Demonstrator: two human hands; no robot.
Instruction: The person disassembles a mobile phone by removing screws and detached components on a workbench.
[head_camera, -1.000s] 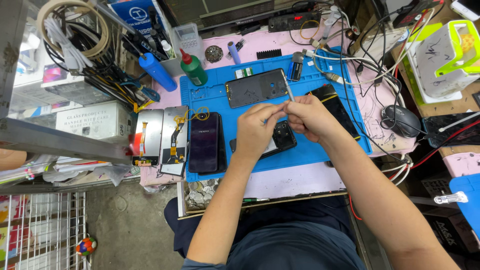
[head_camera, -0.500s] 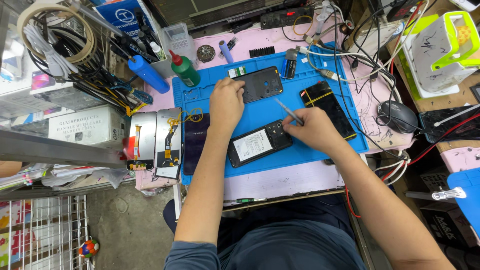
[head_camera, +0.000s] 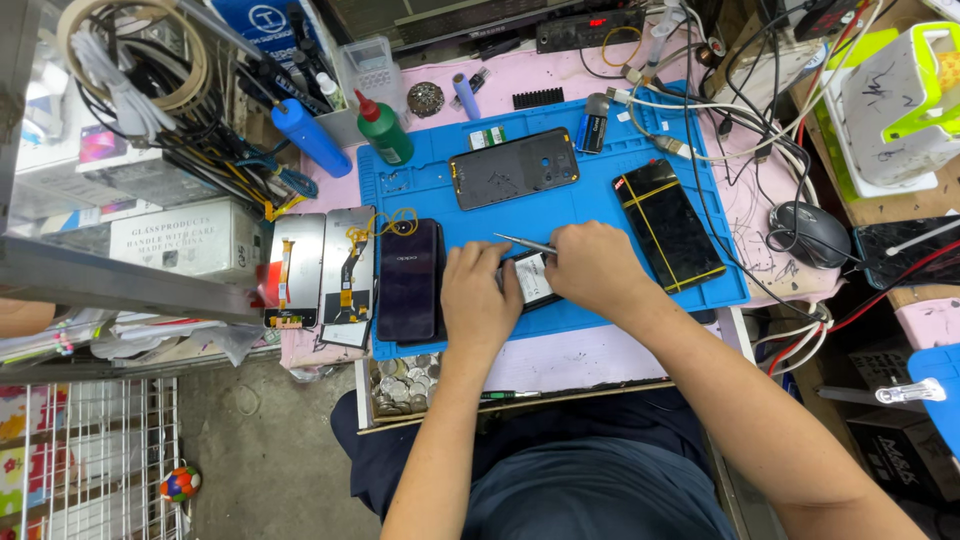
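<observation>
Left hand (head_camera: 478, 300) presses flat on the opened phone (head_camera: 530, 280) on the blue mat (head_camera: 600, 215); right hand (head_camera: 592, 268) pinches tweezers (head_camera: 525, 243) (tips pointing left) over it.

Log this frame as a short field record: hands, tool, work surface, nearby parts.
left hand: pressing down on the opened phone
right hand: on the same phone, holding metal tweezers
surface: blue mat
left of hands: dark phone, two screen assemblies
above hands: phone back cover
right of hands: black phone with yellow lines
back edge: green bottle, blue bottle
</observation>
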